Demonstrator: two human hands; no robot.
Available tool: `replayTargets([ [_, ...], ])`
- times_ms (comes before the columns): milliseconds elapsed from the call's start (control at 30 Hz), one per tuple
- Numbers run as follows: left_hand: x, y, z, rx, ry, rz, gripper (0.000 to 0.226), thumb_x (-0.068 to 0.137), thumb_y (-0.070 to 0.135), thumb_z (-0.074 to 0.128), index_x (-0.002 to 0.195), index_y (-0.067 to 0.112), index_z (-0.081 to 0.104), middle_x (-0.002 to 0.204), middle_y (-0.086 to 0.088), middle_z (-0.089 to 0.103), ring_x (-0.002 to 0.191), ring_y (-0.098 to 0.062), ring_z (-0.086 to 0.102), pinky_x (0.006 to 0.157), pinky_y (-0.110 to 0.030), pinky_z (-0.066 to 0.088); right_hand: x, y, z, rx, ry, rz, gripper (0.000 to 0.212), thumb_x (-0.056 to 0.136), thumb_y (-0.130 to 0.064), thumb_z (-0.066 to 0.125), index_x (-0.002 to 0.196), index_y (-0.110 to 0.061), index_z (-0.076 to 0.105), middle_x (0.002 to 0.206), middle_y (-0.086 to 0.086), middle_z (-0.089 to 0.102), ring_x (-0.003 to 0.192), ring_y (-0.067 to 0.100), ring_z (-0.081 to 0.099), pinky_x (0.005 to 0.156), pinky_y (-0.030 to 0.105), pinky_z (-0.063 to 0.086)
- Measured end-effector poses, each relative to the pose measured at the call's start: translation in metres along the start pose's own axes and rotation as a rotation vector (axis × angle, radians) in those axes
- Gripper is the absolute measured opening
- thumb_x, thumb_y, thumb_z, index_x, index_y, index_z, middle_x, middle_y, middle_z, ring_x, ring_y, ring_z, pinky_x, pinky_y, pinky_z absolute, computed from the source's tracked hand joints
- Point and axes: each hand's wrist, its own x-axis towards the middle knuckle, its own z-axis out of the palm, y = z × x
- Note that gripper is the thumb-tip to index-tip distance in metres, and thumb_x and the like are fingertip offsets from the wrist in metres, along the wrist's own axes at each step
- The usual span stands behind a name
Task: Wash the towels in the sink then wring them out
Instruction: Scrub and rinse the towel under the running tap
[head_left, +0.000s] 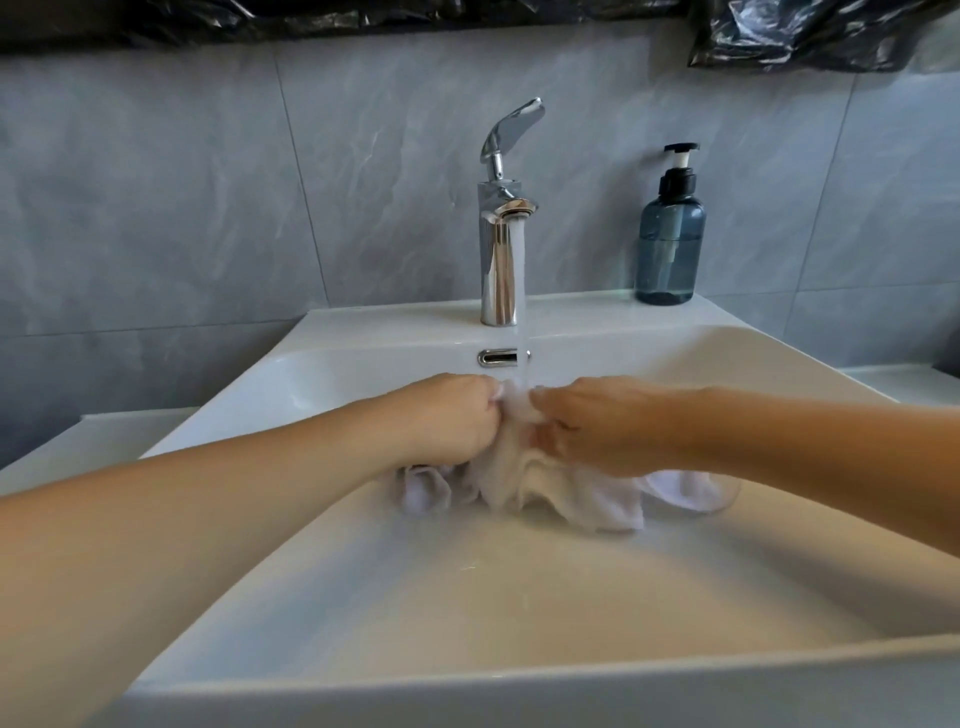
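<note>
A wet white towel (524, 480) hangs bunched over the white sink basin (467, 597). My left hand (447, 421) grips its upper part in a fist, and my right hand (597, 423) grips it from the other side, knuckles nearly touching. Water runs from the chrome tap (498, 249) straight onto the cloth between my hands. The towel's lower folds spread out beneath both wrists, one end showing at the right (685, 488).
A blue soap pump bottle (671, 234) stands on the sink's back ledge at the right. The overflow slot (498, 357) is just behind my hands. Grey tiled wall behind; black plastic sheeting (810, 36) hangs along the top.
</note>
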Motion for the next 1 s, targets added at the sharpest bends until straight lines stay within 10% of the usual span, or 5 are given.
replayTargets([
  [400,-0.002,0.007,0.005,-0.232,-0.098,-0.074,0.023,0.102,0.035,0.044,0.087,0.021,0.054,0.072,-0.003,0.057,0.056,-0.017,0.047,0.05,-0.026,0.036,0.002,0.009,-0.002,-0.038,-0.029,0.061,0.006,0.101,-0.028,0.038,0.098,-0.023,0.038,0.09,-0.003,0.053,0.08,0.02,0.052,0.07,0.035,0.043],
  [533,0.002,-0.003,0.0,0.044,0.023,-0.146,0.02,0.09,0.017,0.045,0.072,0.023,0.044,0.074,0.002,0.054,0.064,-0.015,0.047,0.054,-0.028,0.032,-0.001,0.0,0.0,0.051,-0.01,-0.039,0.019,0.103,-0.034,0.035,0.099,-0.017,0.041,0.088,-0.001,0.049,0.083,0.021,0.049,0.075,0.036,0.039],
  [667,-0.01,0.009,0.001,-0.406,-0.231,-0.119,0.027,0.097,0.041,0.046,0.076,0.026,0.054,0.059,-0.001,0.052,0.047,-0.019,0.041,0.05,-0.028,0.037,-0.006,0.008,0.0,0.083,0.013,0.06,0.017,0.103,-0.025,0.038,0.111,-0.01,0.042,0.085,0.001,0.047,0.072,0.021,0.049,0.066,0.031,0.046],
  [800,0.0,-0.005,0.001,-0.041,0.003,-0.195,0.014,0.09,0.02,0.043,0.084,0.021,0.056,0.079,-0.006,0.067,0.07,-0.028,0.063,0.064,-0.035,0.055,-0.003,-0.003,-0.002,0.175,-0.013,-0.012,0.023,0.097,-0.029,0.049,0.107,-0.012,0.036,0.085,-0.002,0.048,0.074,0.019,0.049,0.066,0.034,0.041],
  [1000,-0.006,0.003,0.0,-0.257,-0.157,-0.108,0.019,0.095,0.023,0.046,0.077,0.02,0.051,0.075,-0.001,0.056,0.067,-0.024,0.052,0.058,-0.029,0.039,-0.007,0.006,-0.004,0.159,-0.082,0.015,0.026,0.094,-0.031,0.055,0.103,-0.02,0.033,0.085,0.001,0.054,0.071,0.017,0.051,0.065,0.034,0.043],
])
